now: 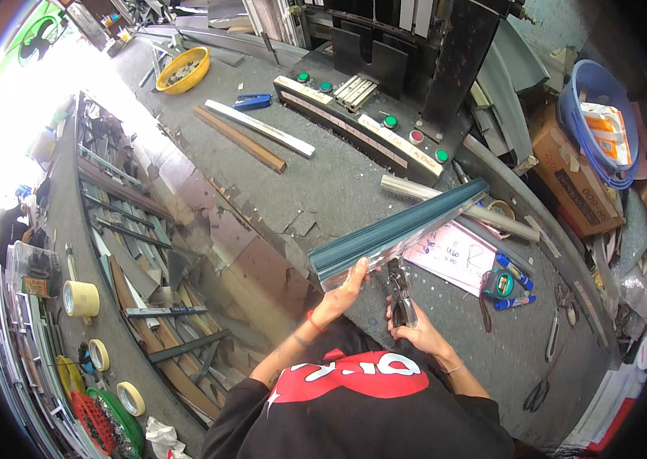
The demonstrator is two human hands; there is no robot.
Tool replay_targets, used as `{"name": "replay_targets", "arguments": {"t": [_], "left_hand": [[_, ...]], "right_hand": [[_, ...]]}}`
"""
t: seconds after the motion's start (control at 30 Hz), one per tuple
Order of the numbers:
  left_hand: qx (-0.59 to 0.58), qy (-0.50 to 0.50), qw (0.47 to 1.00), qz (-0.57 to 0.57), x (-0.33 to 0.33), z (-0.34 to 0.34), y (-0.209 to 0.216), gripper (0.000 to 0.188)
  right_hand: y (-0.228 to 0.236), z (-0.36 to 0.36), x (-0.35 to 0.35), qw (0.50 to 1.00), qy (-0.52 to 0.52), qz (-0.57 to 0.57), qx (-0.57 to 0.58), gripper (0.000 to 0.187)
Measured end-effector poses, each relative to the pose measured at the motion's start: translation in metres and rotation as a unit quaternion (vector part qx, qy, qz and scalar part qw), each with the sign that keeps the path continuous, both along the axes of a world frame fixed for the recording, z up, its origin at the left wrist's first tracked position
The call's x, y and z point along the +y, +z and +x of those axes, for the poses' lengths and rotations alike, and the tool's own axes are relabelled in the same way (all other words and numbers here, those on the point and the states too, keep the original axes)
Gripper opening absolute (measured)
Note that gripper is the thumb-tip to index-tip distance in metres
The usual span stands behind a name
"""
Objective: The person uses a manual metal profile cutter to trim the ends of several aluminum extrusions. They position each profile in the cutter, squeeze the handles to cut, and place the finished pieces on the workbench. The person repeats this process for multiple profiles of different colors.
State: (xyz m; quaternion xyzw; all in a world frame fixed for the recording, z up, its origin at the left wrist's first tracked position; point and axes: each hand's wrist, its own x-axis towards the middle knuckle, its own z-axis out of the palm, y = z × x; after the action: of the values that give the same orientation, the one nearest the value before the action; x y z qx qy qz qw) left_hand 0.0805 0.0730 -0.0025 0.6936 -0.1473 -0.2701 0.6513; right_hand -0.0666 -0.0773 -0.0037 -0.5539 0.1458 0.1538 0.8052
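My left hand [347,291] is closed around the near end of a long dark blue-grey profile [392,229], its thumb on the side. Clear film hangs along the profile's lower edge. The piece slants up to the right above the workbench. In my right hand [418,330] is a plier-like hand tool [398,294], dark with metal parts, pointing up at the profile's underside. Whether its jaws touch the profile I cannot tell. Behind the profile lies a white sheet with handwriting [453,256]. A tape measure [498,284] and blue markers [515,302] sit to its right.
Ahead stands a black machine with a button panel [362,126]. A white strip [262,128], a brown strip [239,138], a blue stapler [252,102] and a yellow basin [183,70] lie farther left. Scissors [538,395] rest at right. Offcuts [147,268] fill the rack at left.
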Motion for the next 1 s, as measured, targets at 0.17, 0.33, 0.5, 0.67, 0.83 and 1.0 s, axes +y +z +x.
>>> {"name": "replay_targets", "arguments": {"t": [0.17,0.33,0.5,0.67,0.83,1.0], "left_hand": [[0.018,0.040,0.999,-0.014,-0.002,0.003,0.000,0.034],[0.009,0.044,0.998,-0.033,-0.004,0.004,0.007,0.032],[-0.013,0.026,1.000,-0.005,-0.001,0.009,0.014,0.029],[-0.021,0.017,1.000,-0.009,-0.001,0.011,0.014,0.028],[0.038,0.019,0.998,0.046,0.000,0.015,0.020,0.026],[0.083,-0.029,0.992,0.092,0.008,0.020,0.023,0.029]], "right_hand": [[0.004,0.013,-0.003,0.999,0.036,-0.026,0.028,0.064],[0.005,0.018,0.000,0.999,0.026,0.016,0.013,0.071],[0.003,0.030,-0.008,0.998,0.023,0.056,-0.023,0.078],[0.003,0.040,-0.009,0.994,0.030,0.102,-0.016,0.079],[0.006,0.046,-0.005,0.996,0.040,0.080,-0.019,0.085],[0.010,0.051,-0.004,0.996,0.061,0.057,-0.016,0.084]]}}
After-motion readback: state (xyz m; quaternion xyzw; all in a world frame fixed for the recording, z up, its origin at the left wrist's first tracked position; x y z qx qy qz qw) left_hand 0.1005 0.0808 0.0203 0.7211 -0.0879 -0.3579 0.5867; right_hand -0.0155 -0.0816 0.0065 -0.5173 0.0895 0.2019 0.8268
